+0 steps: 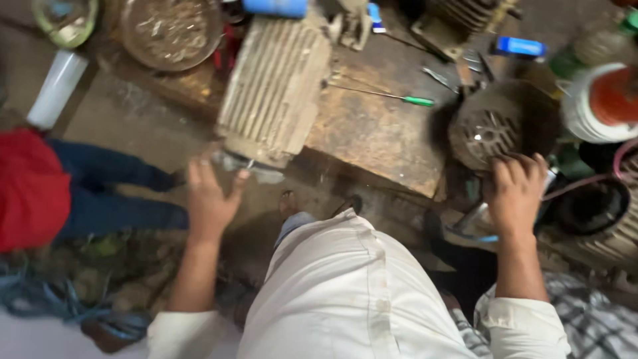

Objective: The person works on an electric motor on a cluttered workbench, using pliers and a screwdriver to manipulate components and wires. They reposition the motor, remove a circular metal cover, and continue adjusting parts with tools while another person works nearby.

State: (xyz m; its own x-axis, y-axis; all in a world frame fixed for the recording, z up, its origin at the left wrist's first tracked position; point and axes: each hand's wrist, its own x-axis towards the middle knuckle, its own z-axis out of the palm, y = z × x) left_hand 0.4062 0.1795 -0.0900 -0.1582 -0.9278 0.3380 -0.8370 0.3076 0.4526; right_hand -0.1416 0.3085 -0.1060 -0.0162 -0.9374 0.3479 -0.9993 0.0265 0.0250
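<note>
A large ribbed, beige electric motor body (pixel 276 86) lies on a worn wooden bench (pixel 379 133). My left hand (pixel 209 199) reaches to its near end, fingers spread and touching the metal end part there. My right hand (pixel 513 193) rests on the near edge of a round, dark motor end cover with vent slots (pixel 488 133), fingers curled over its rim. A green-handled screwdriver (pixel 399 98) lies on the bench between the two.
A person in a red top and blue trousers (pixel 60 189) crouches at the left. A round pan of scrap (pixel 171 30), a white tube (pixel 56 86), a white spool with red wire (pixel 608 100) and blue rope (pixel 60 309) surround the bench.
</note>
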